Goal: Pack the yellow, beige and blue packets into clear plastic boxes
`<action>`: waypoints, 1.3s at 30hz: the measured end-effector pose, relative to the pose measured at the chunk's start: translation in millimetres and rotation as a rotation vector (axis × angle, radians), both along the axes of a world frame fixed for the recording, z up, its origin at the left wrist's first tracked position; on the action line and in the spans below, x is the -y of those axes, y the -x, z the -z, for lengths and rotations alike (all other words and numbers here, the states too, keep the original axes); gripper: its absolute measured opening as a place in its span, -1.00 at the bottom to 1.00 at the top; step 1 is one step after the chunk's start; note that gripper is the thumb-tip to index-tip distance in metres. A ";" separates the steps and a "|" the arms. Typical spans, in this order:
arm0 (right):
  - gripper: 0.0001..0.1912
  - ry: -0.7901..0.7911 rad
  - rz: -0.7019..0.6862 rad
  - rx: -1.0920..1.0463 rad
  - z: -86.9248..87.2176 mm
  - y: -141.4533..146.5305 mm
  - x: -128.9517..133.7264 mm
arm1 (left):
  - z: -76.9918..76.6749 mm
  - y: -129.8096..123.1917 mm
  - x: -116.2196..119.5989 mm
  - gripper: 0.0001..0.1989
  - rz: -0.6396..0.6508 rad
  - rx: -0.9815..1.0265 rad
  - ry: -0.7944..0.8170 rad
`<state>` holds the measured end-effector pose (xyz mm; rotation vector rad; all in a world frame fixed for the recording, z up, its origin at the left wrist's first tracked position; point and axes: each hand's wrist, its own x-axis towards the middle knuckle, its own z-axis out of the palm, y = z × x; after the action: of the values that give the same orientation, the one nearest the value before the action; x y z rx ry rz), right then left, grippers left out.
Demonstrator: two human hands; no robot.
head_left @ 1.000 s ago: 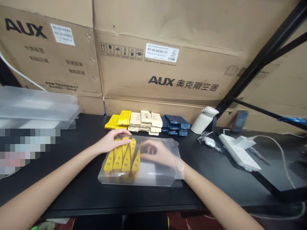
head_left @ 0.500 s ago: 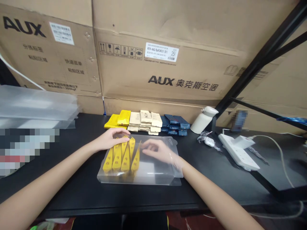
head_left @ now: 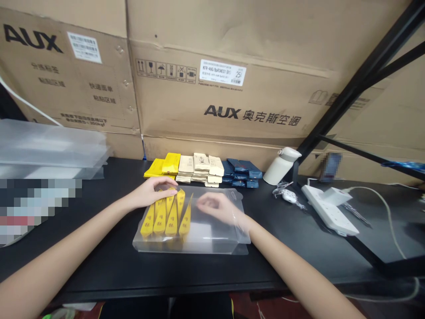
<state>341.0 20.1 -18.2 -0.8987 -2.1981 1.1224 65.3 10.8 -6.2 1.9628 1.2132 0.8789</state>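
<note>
A clear plastic box lies on the black table with its flapped end to the right. Several slim yellow packets stand on edge in a row in its left half, lettering facing me. My left hand is closed on the box's far edge, thumb over the tops of the packets. From the right, my right hand reaches inside the box, partly behind clear plastic. Its fingers are loosely curled and slightly blurred, with nothing visible in them. They sit just right of the last packet, which leans a little apart from the others.
Behind the box lie piles of yellow packets, cream packets and dark blue packets. A white bottle, earphone case and power strip stand right. Clear plastic sheets are stacked left, before cardboard boxes.
My right hand's fingers have drawn in slightly and sit a bit farther from the last yellow packet. My left hand stays at the box's far edge.
</note>
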 end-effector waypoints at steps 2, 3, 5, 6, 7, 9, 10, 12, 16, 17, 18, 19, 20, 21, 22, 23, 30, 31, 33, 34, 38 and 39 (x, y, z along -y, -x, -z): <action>-0.78 0.001 -0.001 0.002 0.0 -0.1 0.2 | -0.3 -0.5 0.7 -0.63 -0.004 -0.003 -0.006; -0.78 0.001 0.001 0.004 0.0 -0.2 0.2 | -0.4 -0.7 1.0 -0.64 -0.006 -0.007 -0.009; -0.78 0.001 0.003 0.005 -0.1 -0.1 0.4 | -0.5 -1.1 1.5 -0.64 -0.015 -0.015 -0.019; -0.79 0.001 0.001 0.005 -0.1 -0.1 0.4 | -0.5 -1.3 1.7 -0.64 -0.019 -0.018 -0.024; -0.79 -0.001 -0.001 0.005 -0.2 0.0 0.4 | -0.3 -1.4 1.8 -0.64 -0.024 -0.019 -0.028; -0.79 -0.004 -0.005 0.005 -0.1 0.0 0.3 | 0.4 -1.3 2.0 -0.63 -0.036 -0.015 -0.031; -0.79 -0.005 -0.006 0.006 0.1 -0.1 0.2 | 1.0 -1.2 1.9 -0.63 -0.040 -0.012 -0.031; -0.78 -0.008 -0.011 0.003 0.8 -0.5 -0.4 | 2.3 -0.8 1.7 -0.63 -0.042 -0.006 -0.032; -0.78 -0.009 -0.019 -0.004 2.6 -1.4 -1.8 | 5.2 0.1 1.2 -0.59 -0.050 0.006 -0.027; -0.78 -0.008 -0.019 -0.004 2.9 -1.4 -2.0 | 5.9 0.3 1.2 -0.57 -0.060 0.008 -0.018; -0.77 -0.007 -0.018 -0.006 3.0 -1.5 -2.2 | 6.4 0.4 1.3 -0.54 -0.075 0.007 -0.008; -0.77 -0.004 -0.018 -0.007 3.0 -1.4 -2.2 | 6.9 0.5 1.3 -0.52 -0.091 0.002 0.001; -0.77 -0.001 -0.018 -0.008 3.0 -1.4 -2.2 | 7.2 0.5 1.4 -0.50 -0.107 -0.006 0.010; -0.77 0.002 -0.019 -0.010 2.8 -1.3 -2.1 | 7.4 0.5 1.5 -0.49 -0.120 -0.015 0.017; -0.77 0.006 -0.020 -0.011 2.7 -1.3 -2.0 | 7.5 0.5 1.6 -0.49 -0.128 -0.026 0.025; -0.76 0.009 -0.021 -0.011 2.6 -1.2 -1.9 | 7.4 0.4 1.7 -0.49 -0.131 -0.035 0.032; -0.75 0.010 -0.020 0.003 1.7 -1.2 -1.4 | 4.5 -0.8 3.0 -0.53 -0.118 -0.053 0.048; -0.75 0.010 -0.020 0.004 1.4 -1.2 -1.3 | 4.1 -0.9 3.2 -0.54 -0.115 -0.052 0.047; -0.75 0.011 -0.023 0.004 0.7 -1.3 -0.9 | 3.6 -1.1 3.6 -0.53 -0.113 -0.051 0.050; -0.75 0.011 -0.024 0.005 0.4 -1.3 -0.7 | 3.5 -1.1 3.6 -0.53 -0.111 -0.050 0.052; -0.76 0.007 -0.022 0.011 -0.1 -1.4 -0.6 | 4.2 -0.5 3.0 -0.55 -0.100 -0.044 0.047; -0.76 0.004 -0.021 0.013 -0.1 -1.4 -0.6 | 4.7 -0.3 2.6 -0.55 -0.099 -0.042 0.045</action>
<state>342.4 20.7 -18.1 -0.8888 -2.2211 1.1341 65.5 8.1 -11.0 1.9078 1.3528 0.8564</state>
